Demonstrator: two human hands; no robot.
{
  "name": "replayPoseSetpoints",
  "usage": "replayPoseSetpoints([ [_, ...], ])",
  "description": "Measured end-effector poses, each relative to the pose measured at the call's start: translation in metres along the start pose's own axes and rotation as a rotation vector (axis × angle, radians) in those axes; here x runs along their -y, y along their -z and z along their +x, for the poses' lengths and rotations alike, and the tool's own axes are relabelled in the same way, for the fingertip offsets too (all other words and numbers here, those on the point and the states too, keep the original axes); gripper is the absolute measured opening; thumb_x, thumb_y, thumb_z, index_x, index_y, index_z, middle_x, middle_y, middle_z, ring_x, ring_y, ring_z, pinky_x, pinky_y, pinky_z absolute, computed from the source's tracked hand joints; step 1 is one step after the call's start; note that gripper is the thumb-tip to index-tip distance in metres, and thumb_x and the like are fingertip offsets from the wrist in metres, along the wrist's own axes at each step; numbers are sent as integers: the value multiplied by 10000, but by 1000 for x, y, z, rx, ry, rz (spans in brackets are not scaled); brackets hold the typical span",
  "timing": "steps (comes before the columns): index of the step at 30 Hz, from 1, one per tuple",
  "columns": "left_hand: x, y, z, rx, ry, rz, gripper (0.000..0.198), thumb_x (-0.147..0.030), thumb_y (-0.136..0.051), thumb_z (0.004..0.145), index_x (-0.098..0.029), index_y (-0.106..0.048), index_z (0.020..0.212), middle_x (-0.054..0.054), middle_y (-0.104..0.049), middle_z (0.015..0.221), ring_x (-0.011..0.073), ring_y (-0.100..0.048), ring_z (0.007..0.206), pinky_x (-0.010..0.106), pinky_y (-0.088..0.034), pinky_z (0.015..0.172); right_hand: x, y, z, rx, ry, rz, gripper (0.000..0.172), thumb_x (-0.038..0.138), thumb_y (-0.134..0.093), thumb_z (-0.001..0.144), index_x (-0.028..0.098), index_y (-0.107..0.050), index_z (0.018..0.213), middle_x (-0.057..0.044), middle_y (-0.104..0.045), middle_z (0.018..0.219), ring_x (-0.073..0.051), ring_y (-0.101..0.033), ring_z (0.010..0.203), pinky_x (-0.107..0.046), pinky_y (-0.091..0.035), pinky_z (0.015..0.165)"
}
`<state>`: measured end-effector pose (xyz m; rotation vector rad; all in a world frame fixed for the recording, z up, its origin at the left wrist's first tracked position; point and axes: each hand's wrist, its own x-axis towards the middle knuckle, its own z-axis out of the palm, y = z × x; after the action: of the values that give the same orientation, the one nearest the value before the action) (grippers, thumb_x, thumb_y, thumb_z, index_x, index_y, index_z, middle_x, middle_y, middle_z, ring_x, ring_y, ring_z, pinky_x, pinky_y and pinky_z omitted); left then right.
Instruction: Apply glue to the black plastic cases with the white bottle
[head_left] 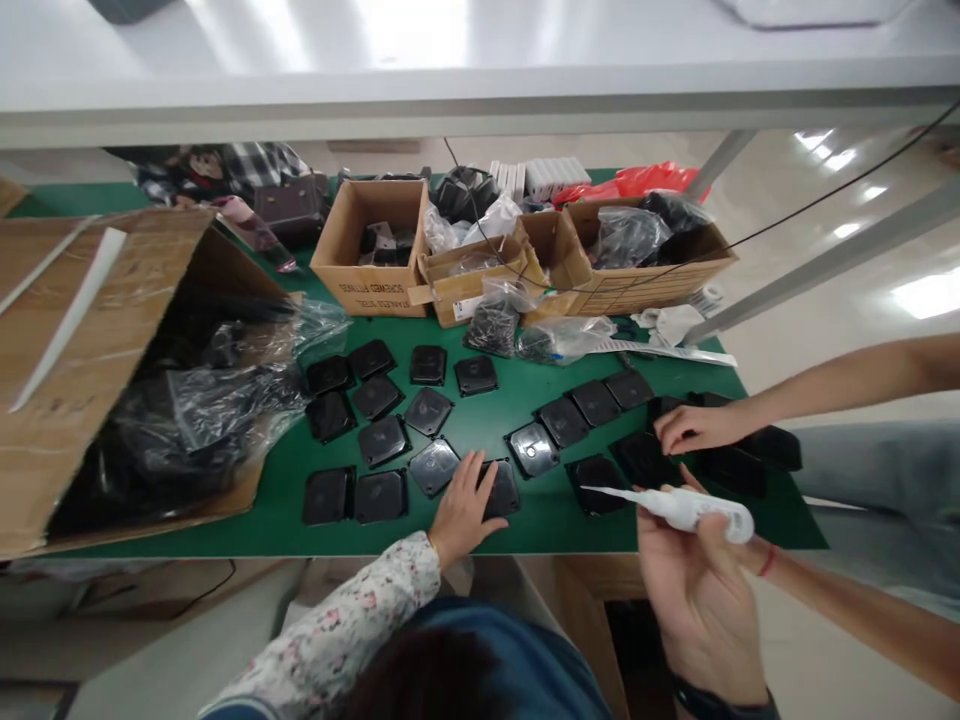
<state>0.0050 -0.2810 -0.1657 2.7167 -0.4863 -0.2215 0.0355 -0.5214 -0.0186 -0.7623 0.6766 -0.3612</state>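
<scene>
Several flat black square parts lie spread over the green table mat. My left hand, in a flowered sleeve, lies flat with fingers spread on one black part near the front edge. My right hand, a dark band at its wrist, is closed round a white tube. The tube's thin nozzle points left over another black part.
A co-worker's hand reaches in from the right onto black parts; a second arm with a red wrist string lies behind my right hand. A big open carton of bagged parts lies at left. Small cardboard boxes stand at the back.
</scene>
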Motion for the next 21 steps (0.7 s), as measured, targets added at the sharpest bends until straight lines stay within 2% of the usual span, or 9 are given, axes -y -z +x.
replayPoseSetpoints([
  [2, 22, 26, -8, 25, -52, 30, 655, -269, -542, 870, -151, -276, 1457, 157, -250, 1542, 309, -155, 1444, 512, -282, 1133, -1, -4, 6, -4, -47, 37, 483, 253, -938, 493, 184, -639, 867, 42, -662, 887, -114, -628, 825, -274, -594, 792],
  [3, 36, 40, -11, 42, -83, 46, 643, -180, -495, 864, -166, -266, 1464, 131, -260, 1545, 291, -134, 1450, 524, -237, 1149, -2, -6, 9, 2, -74, 49, 478, 240, -939, 486, 186, -637, 853, 43, -662, 874, -115, -630, 811, -274, -598, 774],
  [5, 62, 64, -15, 84, -140, 75, 756, -28, -445, 780, -187, -219, 1484, 103, -272, 1546, 293, -99, 1455, 593, -157, 1148, -4, -11, 13, 22, -127, 63, 478, 222, -940, 475, 188, -636, 843, 39, -667, 862, -122, -635, 788, -280, -602, 738],
  [7, 82, 75, -11, 116, -190, 98, 789, 43, -384, 744, -219, -245, 1476, 78, -319, 1530, 276, -118, 1454, 613, -132, 1140, -8, -15, 14, 45, -194, 83, 488, 217, -941, 463, 189, -639, 846, 34, -673, 856, -124, -639, 777, -271, -599, 713],
  [9, 91, 74, 0, 131, -222, 115, 727, 51, -349, 767, -222, -330, 1441, 75, -391, 1490, 250, -207, 1436, 574, -162, 1148, -14, -20, 13, 66, -270, 106, 481, 219, -941, 460, 193, -639, 833, 31, -676, 844, -124, -643, 773, -256, -592, 693],
  [12, 85, 63, 21, 119, -218, 133, 624, -22, -463, 760, -142, -427, 1371, 140, -480, 1406, 261, -364, 1365, 493, -240, 1145, -24, -26, 11, 93, -379, 132, 435, 226, -923, 505, 200, -641, 835, 29, -680, 844, -126, -646, 768, -250, -584, 675],
  [15, 66, 63, 30, 63, -153, 137, 720, -147, -645, 646, -77, -440, 1332, 192, -521, 1310, 322, -438, 1293, 502, -257, 1140, -30, -30, 12, 132, -434, 167, 327, 235, -869, 614, 206, -642, 848, 33, -677, 846, -118, -643, 765, -251, -579, 687],
  [18, 39, 82, 23, -29, -50, 130, 806, -294, -695, 647, -71, -382, 1355, 203, -483, 1280, 351, -447, 1258, 535, -273, 1127, -30, -29, 14, 140, -448, 182, 245, 242, -821, 689, 208, -642, 852, 33, -676, 837, -115, -643, 756, -258, -579, 698],
  [21, 9, 111, 12, -160, 46, 68, 913, -320, -672, 701, -80, -196, 1442, 213, -373, 1352, 341, -384, 1304, 488, -363, 1091, -28, -23, 14, 129, -449, 173, 239, 248, -818, 696, 207, -644, 855, 19, -688, 843, -127, -655, 765, -260, -581, 684],
])
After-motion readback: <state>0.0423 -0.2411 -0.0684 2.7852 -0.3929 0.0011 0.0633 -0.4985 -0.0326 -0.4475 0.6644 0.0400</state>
